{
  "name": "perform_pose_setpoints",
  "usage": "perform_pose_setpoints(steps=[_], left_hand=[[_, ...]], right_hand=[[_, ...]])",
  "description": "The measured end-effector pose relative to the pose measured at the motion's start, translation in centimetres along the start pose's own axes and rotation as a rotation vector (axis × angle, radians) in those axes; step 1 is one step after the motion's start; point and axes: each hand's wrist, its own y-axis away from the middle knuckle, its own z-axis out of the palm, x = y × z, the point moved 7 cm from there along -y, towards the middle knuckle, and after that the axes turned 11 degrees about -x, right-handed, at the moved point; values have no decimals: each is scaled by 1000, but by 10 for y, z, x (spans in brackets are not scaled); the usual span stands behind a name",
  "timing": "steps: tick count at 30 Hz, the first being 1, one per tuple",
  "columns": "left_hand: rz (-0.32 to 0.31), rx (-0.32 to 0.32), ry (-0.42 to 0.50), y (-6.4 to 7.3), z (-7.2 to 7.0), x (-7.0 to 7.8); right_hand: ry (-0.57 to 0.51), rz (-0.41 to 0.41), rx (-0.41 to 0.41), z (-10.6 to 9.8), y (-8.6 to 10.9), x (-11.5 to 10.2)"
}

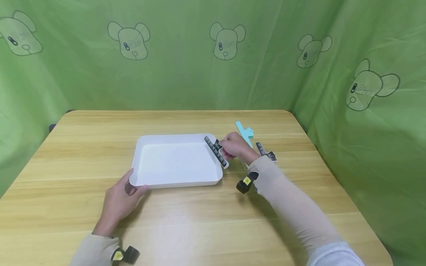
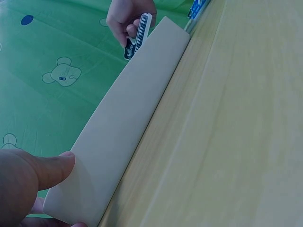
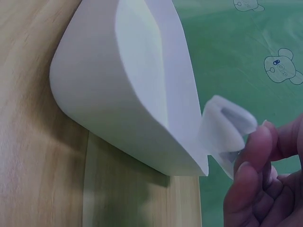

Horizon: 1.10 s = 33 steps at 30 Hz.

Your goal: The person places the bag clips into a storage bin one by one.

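Curtain is hanging at twelve o'clock of wooden table, left hand gripping tray, right hand pinching clip.

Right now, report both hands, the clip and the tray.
Left hand grips white tray at near-left corner. Right hand pinches piano-key clip at tray's right rim. Turquoise clip lies right of tray, out of the way.

A green curtain printed with big-eared cartoon heads is hanging behind a wood-grain tabletop
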Motion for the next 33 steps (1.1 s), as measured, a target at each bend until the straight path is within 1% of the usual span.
perform_pose_setpoints(steps=[12,23,33], left_hand=[[-5,0,-5,0,1,-1],[-4,2,-6,0,1,0],[-13,-1,2,0,1,0]], right_hand=[[12,27,13,4,-4,1],[36,28,1,8,-5,2],[2,33,-7,12,-7,4]])
